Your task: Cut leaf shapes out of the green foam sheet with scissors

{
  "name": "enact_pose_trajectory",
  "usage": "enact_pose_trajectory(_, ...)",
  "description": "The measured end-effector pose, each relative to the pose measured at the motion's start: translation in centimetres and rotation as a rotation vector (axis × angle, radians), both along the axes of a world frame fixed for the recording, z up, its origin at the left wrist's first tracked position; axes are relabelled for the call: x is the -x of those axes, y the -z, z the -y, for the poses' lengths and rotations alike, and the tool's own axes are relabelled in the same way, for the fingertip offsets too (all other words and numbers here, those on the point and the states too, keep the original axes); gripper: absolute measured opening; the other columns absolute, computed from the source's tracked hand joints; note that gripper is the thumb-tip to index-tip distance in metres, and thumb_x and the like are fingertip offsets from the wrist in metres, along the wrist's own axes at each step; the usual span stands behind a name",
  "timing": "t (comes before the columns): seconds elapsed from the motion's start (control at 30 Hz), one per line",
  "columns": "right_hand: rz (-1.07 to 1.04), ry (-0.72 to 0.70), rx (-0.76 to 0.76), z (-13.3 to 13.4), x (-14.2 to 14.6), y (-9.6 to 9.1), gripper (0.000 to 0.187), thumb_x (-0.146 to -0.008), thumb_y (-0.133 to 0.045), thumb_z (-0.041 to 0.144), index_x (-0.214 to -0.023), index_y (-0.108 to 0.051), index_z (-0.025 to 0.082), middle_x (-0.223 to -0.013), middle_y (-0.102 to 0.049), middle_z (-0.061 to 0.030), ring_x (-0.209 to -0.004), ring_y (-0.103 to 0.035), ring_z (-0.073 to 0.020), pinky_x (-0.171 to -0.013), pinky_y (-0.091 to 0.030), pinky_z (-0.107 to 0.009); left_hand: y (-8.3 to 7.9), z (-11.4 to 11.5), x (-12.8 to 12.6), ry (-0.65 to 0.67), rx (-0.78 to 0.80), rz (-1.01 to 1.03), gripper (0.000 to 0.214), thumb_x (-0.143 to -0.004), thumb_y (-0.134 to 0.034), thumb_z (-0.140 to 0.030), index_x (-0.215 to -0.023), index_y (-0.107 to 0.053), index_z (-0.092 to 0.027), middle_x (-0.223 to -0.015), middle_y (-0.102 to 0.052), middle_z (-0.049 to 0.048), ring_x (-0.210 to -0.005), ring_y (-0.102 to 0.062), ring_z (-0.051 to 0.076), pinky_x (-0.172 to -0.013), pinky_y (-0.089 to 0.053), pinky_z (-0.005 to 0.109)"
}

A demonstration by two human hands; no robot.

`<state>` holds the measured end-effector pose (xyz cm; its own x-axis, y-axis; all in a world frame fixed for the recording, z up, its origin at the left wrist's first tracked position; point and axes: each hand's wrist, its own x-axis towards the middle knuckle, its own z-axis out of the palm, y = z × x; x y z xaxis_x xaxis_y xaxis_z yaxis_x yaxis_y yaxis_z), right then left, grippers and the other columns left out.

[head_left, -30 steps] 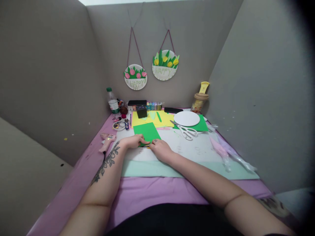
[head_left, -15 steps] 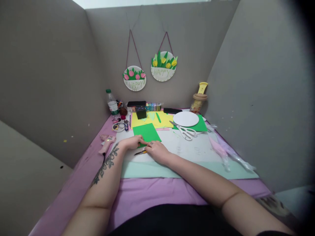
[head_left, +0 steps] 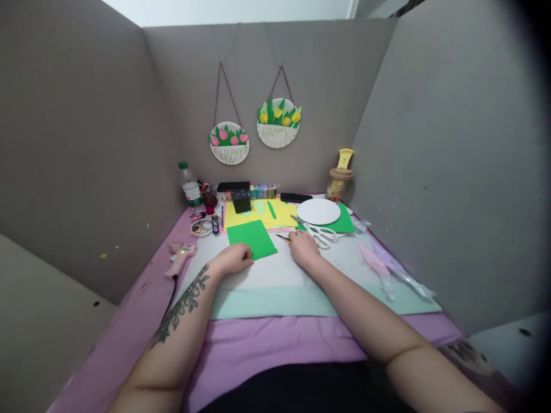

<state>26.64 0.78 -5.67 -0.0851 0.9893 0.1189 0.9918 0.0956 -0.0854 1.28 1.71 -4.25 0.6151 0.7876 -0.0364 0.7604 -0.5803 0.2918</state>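
Note:
A square sheet of green paper (head_left: 253, 237) lies a little askew on the white surface. At its near left edge rests my left hand (head_left: 236, 258), fingers curled and closed on the sheet's edge. My right hand (head_left: 303, 249) is over to the right, closed around a slim tool with a dark tip and orange body (head_left: 283, 238); whether it is a pen or a craft knife I cannot make out. Just beyond that hand lie white-handled scissors (head_left: 321, 232), partly hidden by it. A white paper disc (head_left: 319, 211) sits on another green sheet (head_left: 346, 220).
Yellow paper (head_left: 282, 217) with green cut pieces lies behind, beside a black box (head_left: 241, 202). To the left are a pink glue gun (head_left: 181, 260), a tape roll (head_left: 201, 228) and a bottle (head_left: 191, 186). Clear plastic wrappers (head_left: 387, 269) lie right. Two flower plates (head_left: 279, 135) hang on the wall.
My right hand has moved right, away from my left hand and the green sheet, carrying the slim tool towards the scissors. My left hand stays at the sheet's edge. The view has shifted slightly.

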Motion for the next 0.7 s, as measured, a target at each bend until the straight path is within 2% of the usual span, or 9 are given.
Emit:
enact_pose_trajectory(0.07,-0.088,-0.081,-0.065,0.5,0.6,0.1,0.027,-0.089,-0.047,0.016,-0.113,-0.059,0.014,-0.115,-0.057,-0.0159,-0.110,-0.048,-0.0266,-0.089,-0.036,-0.036,0.0,0.2,-0.1,0.000,-0.007,-0.005,0.015,-0.078,-0.055,-0.032,-0.073,-0.060,-0.018,-0.075,-0.060,0.0032,-0.067,-0.051,0.016,-0.059,-0.033,0.025)
enact_pose_trajectory(0.2,-0.282,-0.339,-0.199,1.6,1.8,0.0,0.028,-0.089,-0.047,0.019,-0.114,-0.060,0.017,-0.114,-0.059,-0.0103,-0.109,-0.048,-0.0228,-0.094,-0.035,-0.036,-0.2,0.7,-0.5,0.003,-0.045,0.060,0.014,-0.081,-0.052,-0.028,-0.074,-0.060,-0.018,-0.075,-0.059,0.0025,-0.068,-0.052,0.015,-0.061,-0.035,0.024)
enact_pose_trajectory(0.3,-0.280,-0.448,-0.285,2.2,2.9,0.0,0.023,-0.089,-0.052,0.023,-0.109,-0.063,0.019,-0.107,-0.064,-0.0090,-0.104,-0.049,-0.0231,-0.094,-0.033,-0.038,-0.5,1.5,-1.4,-0.011,-0.155,0.111,0.015,-0.085,-0.048,-0.025,-0.079,-0.060,-0.018,-0.081,-0.059,0.0036,-0.076,-0.055,0.016,-0.066,-0.038,0.025)
enact_pose_trajectory(0.4,-0.194,-0.484,-0.312,2.6,4.0,-0.1,0.016,-0.089,-0.053,0.023,-0.096,-0.067,0.021,-0.093,-0.067,-0.0075,-0.096,-0.052,-0.0234,-0.093,-0.032,-0.041,-0.9,2.3,-2.5,-0.014,-0.279,0.086,0.017,-0.089,-0.046,-0.025,-0.084,-0.061,-0.017,-0.086,-0.060,0.0053,-0.083,-0.056,0.019,-0.070,-0.040,0.027)
enact_pose_trajectory(0.5,-0.152,-0.467,-0.366,2.9,4.6,-0.3,0.016,-0.090,-0.052,0.023,-0.090,-0.068,0.022,-0.089,-0.068,-0.0061,-0.094,-0.052,-0.0228,-0.100,-0.024,-0.047,-1.3,2.8,-3.3,-0.010,-0.376,0.040,0.020,-0.091,-0.045,-0.026,-0.087,-0.062,-0.016,-0.089,-0.061,0.0071,-0.086,-0.056,0.020,-0.073,-0.041,0.030)
enact_pose_trajectory(0.6,-0.168,-0.428,-0.403,3.2,4.7,-0.7,0.015,-0.090,-0.053,0.023,-0.088,-0.068,0.024,-0.087,-0.069,-0.0045,-0.093,-0.052,-0.0220,-0.105,-0.015,-0.052,-1.5,2.9,-3.3,-0.020,-0.430,0.016,0.021,-0.092,-0.044,-0.026,-0.089,-0.062,-0.016,-0.089,-0.061,0.0078,-0.086,-0.055,0.021,-0.075,-0.041,0.031)
enact_pose_trajectory(0.7,-0.213,-0.381,-0.395,3.5,4.5,-0.9,0.016,-0.090,-0.053,0.025,-0.083,-0.068,0.024,-0.085,-0.069,-0.0034,-0.092,-0.053,-0.0217,-0.105,-0.011,-0.057,-1.5,2.8,-3.2,-0.033,-0.450,0.004,0.022,-0.093,-0.044,-0.026,-0.087,-0.063,-0.016,-0.087,-0.061,0.0075,-0.086,-0.056,0.020,-0.075,-0.041,0.031)
